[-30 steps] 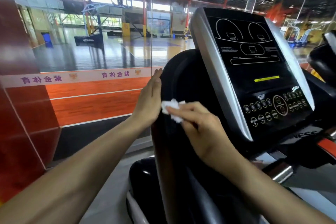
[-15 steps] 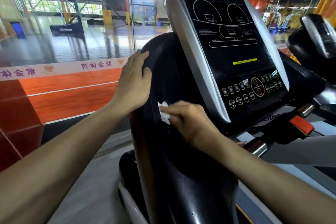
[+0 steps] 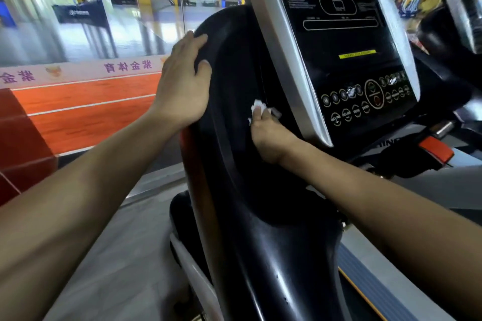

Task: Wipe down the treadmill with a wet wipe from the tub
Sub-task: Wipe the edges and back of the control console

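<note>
Beside the console panel (image 3: 336,41), we found our right hand (image 3: 268,135) clenched on the white wet wipe (image 3: 258,108), pressing it against the treadmill (image 3: 242,154) housing. Our left hand (image 3: 182,86) lay flat, fingers relaxed, on the housing's edge.

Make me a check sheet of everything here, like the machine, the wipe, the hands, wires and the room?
Surface: black treadmill housing, glossy, beside the console.
Job's things: white wipe crumpled against the housing; tub not in view.
Clutter: nothing seen.
Hands: left hand rests flat on the housing edge; right hand holds the wipe.
Cables: nothing seen.
Surroundings: glass wall, a sports court beyond; another machine at right.
</note>
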{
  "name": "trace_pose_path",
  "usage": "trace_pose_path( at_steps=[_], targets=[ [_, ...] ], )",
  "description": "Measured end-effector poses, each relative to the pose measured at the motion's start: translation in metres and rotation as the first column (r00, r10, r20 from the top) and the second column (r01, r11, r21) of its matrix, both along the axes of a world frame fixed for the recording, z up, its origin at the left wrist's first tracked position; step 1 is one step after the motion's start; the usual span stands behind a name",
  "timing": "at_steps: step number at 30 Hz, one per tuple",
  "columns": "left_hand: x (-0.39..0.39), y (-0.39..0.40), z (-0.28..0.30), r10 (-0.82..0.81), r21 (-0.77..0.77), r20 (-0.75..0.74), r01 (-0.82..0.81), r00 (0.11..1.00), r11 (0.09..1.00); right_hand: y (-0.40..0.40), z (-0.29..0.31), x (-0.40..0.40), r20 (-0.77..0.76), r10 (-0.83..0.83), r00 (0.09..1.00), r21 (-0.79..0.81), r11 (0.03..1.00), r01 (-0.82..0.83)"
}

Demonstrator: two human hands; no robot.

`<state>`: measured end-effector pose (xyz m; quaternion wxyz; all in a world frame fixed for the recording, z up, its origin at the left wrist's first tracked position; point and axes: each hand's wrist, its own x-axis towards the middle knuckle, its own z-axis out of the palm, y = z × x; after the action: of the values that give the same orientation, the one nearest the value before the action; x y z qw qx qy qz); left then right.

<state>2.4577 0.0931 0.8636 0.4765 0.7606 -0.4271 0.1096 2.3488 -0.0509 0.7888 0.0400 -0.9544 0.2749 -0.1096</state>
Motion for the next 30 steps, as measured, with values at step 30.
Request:
trace_pose_path(
  at_steps=[30],
  targets=[
    [0.000,-0.002,-0.001,0.042,0.049,0.043,-0.044,0.998,0.998,0.014,0.011,-0.069,-0.399,0.115,0.910,0.330,0.944,0.025]
  ],
)
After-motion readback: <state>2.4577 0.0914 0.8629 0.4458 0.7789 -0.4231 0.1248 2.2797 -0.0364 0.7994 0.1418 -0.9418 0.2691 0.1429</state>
